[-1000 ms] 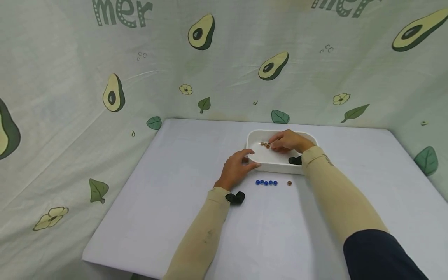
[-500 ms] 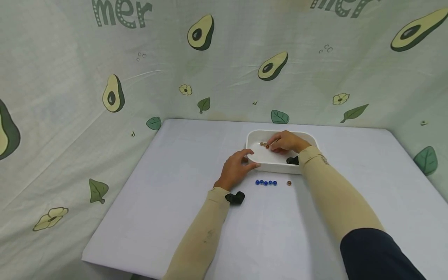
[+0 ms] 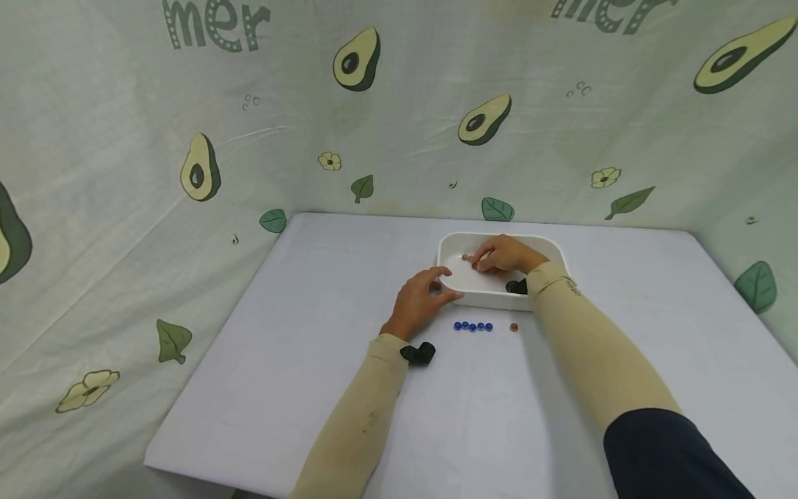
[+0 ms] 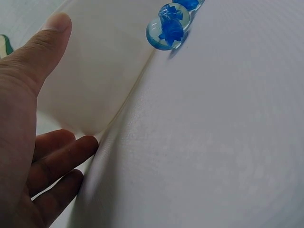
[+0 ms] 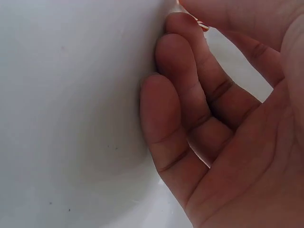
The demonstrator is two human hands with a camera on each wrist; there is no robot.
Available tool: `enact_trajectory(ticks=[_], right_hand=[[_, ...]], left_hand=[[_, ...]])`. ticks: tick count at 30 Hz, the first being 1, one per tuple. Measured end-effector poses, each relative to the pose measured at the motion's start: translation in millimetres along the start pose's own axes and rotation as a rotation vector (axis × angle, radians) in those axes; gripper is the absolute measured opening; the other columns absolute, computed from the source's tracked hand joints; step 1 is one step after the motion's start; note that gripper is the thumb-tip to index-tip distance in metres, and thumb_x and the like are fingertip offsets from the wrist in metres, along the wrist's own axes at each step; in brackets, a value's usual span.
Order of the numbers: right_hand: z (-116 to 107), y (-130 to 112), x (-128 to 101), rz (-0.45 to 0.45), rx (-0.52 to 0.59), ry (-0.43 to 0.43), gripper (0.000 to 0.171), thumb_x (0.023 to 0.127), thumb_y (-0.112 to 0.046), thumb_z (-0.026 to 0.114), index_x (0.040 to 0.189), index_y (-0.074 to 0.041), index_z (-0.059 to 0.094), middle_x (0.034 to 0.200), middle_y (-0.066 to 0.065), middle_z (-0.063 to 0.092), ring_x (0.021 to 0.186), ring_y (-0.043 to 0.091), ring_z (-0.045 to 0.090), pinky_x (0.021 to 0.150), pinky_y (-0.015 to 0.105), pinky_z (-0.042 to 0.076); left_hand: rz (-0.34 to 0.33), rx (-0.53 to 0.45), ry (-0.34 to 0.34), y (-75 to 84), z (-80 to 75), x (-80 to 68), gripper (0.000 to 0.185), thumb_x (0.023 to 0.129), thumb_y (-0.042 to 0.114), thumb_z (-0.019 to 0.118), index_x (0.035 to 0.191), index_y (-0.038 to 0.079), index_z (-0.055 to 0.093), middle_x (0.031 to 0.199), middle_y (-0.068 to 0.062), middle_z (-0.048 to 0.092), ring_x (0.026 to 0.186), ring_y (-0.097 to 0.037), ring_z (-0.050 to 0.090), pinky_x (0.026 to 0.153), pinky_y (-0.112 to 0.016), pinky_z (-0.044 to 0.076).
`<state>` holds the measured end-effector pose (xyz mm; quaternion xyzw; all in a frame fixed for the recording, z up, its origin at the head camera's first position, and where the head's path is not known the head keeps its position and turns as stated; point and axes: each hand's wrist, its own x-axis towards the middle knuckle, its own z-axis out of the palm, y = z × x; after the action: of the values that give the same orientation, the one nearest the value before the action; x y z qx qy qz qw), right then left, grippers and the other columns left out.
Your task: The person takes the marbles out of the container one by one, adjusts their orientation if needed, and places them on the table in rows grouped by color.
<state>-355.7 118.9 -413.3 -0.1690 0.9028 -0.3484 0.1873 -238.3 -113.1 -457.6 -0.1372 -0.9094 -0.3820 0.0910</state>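
Note:
A white tray (image 3: 491, 299) stands toward the back of the table. Around its left end, my left hand (image 3: 419, 301) holds the corner; in the left wrist view the thumb (image 4: 54, 35) lies along the wall and the fingers curl near its base. Inside the tray, my right hand (image 3: 506, 255) pinches a reddish-orange marble (image 3: 475, 265) at the thumb and fingertips. The right wrist view shows only a striped sliver of that marble (image 5: 203, 25), mostly hidden by fingers. Amber marbles (image 3: 465, 257) lie just left of the fingertips.
On the table before the tray, several blue marbles (image 3: 472, 327) form a row, with a single brown marble (image 3: 514, 327) to their right. Black wrist cameras (image 3: 418, 354) are strapped to both wrists. A printed cloth (image 3: 399, 125) hangs behind the table.
The right hand has shifted slightly left inside the tray, and its fingertips have come onto the reddish-orange marble. The left hand keeps its place at the tray corner.

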Motion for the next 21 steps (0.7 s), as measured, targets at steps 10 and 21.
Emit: enact_trajectory(ticks=[10, 21], right_hand=[[-1, -3, -3, -0.012, -0.056, -0.002, 0.021, 0.089, -0.010, 0.074, 0.108, -0.002, 0.075, 0.083, 0.005, 0.065, 0.072, 0.018, 0.055, 0.065, 0.030, 0.045], [-13, 3, -8, 0.042, 0.108, -0.082, 0.027, 0.096, -0.021, 0.068, 0.119, -0.006, 0.070, 0.099, 0.008, 0.070, 0.087, 0.023, 0.062, 0.077, 0.035, 0.051]], left_hand=[[0.003, 0.013, 0.000, 0.8, 1.3, 0.2, 0.050, 0.085, 0.050, 0.077, 0.126, 0.026, 0.062, 0.109, 0.004, 0.068, 0.097, -0.011, 0.062, 0.084, -0.035, 0.051], [-0.043, 0.026, -0.018, 7.0, -2.5, -1.6, 0.045, 0.085, 0.049, 0.077, 0.121, 0.027, 0.060, 0.107, 0.004, 0.067, 0.098, -0.012, 0.061, 0.084, -0.034, 0.050]])
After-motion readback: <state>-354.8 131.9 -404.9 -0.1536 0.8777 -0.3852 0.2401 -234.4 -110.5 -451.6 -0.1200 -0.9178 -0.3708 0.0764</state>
